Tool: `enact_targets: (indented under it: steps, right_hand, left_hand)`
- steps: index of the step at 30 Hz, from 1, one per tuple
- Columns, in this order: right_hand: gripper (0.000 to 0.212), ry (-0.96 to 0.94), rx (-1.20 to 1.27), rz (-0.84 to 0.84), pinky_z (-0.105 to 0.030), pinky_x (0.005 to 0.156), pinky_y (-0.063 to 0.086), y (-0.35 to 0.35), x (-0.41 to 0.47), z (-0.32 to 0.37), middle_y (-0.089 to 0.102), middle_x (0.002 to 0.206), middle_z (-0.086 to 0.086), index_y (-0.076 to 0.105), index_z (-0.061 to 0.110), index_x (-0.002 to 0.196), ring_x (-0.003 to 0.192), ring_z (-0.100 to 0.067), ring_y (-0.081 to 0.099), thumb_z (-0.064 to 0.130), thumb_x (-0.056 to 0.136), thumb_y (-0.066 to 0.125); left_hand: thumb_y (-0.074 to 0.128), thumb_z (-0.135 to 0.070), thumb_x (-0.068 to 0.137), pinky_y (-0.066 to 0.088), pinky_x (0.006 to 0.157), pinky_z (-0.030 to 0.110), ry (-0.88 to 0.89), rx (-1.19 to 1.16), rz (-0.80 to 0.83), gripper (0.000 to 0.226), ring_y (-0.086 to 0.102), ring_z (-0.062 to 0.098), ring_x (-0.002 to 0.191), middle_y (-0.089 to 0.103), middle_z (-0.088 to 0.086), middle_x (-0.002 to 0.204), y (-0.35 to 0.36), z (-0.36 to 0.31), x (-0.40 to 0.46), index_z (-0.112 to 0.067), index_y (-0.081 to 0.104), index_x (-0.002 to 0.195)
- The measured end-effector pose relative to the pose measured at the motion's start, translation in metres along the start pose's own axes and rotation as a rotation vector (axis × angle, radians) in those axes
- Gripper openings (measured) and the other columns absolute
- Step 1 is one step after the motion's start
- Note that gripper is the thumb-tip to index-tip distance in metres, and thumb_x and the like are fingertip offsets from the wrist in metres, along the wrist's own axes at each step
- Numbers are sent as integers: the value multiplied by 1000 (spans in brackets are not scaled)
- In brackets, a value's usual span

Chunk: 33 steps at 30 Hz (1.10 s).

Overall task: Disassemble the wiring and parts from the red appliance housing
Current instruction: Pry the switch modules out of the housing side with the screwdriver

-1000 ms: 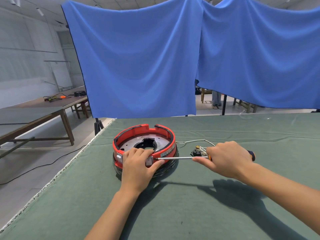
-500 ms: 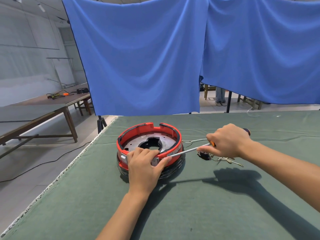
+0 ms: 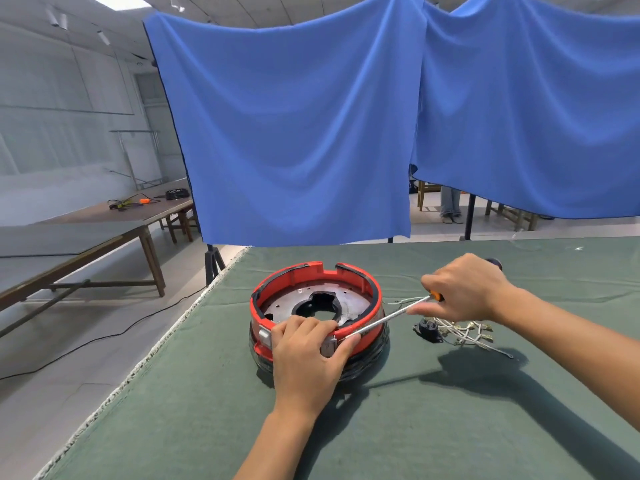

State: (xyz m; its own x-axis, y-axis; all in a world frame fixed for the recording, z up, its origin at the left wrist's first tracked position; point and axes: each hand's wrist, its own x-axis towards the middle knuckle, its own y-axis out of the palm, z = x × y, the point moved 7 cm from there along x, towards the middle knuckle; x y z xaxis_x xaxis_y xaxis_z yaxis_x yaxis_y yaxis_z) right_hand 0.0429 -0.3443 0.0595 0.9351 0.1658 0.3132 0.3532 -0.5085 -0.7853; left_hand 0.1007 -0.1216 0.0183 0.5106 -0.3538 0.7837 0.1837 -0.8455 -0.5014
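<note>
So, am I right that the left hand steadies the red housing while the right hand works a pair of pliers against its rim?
Not quite: the head view shows the right hand holding a screwdriver, not pliers, its shaft tip at the rim. The left hand does steady the red housing.

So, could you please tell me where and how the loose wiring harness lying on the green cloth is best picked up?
Probably by its black plug block, the one solid lump of the white wiring harness. Come from above on the near side, pinching the block's sides: the thin wires fan away to the right and would flop, and the right hand hovers behind.
</note>
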Motion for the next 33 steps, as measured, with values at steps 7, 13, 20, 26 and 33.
enact_targets:
  steps: [7, 13, 20, 26, 33]
  right_hand:
    - [84, 204, 1, 36, -27, 43, 21, -22, -40, 14, 37, 46, 7, 36, 18, 58, 46, -20, 42, 82, 63, -19]
    - [84, 251, -3, 41, -27, 41, 18, -34, -52, 24, 37, 46, 7, 37, 18, 57, 40, -16, 35, 81, 64, -17]
    - [83, 280, -3, 50, -28, 41, 16, -40, -56, 31, 33, 46, 6, 34, 17, 56, 40, -16, 29, 79, 64, -20]
    - [86, 250, -8, 43, -26, 41, 17, -40, -48, 28, 38, 44, 7, 39, 16, 55, 38, -13, 32, 81, 64, -17]
    - [93, 109, -66, 22, -23, 41, 20, -40, -22, 15, 39, 43, 6, 43, 17, 58, 36, -11, 31, 84, 61, -21]
  left_hand:
    - [56, -61, 74, 35, 99, 49, -39, 86, 0, 42, 52, 25, 105, 64, -1, 99, -2, 0, 1, -25, 76, 83]
    - [64, -62, 72, 20, 112, 51, -48, 167, 137, 52, 53, 22, 105, 61, -4, 100, 2, 5, -6, -27, 68, 109]
    - [59, -65, 71, 22, 111, 50, -56, 171, 92, 52, 53, 21, 101, 61, -5, 96, 3, 6, -8, -26, 67, 105]
    - [56, -70, 70, 26, 106, 47, -115, 140, 6, 50, 53, 21, 90, 61, -8, 87, 5, 6, -4, -25, 69, 88]
    - [51, -72, 68, 26, 96, 38, -142, 105, -49, 50, 48, 21, 81, 58, -8, 77, 3, 6, -2, -26, 71, 79]
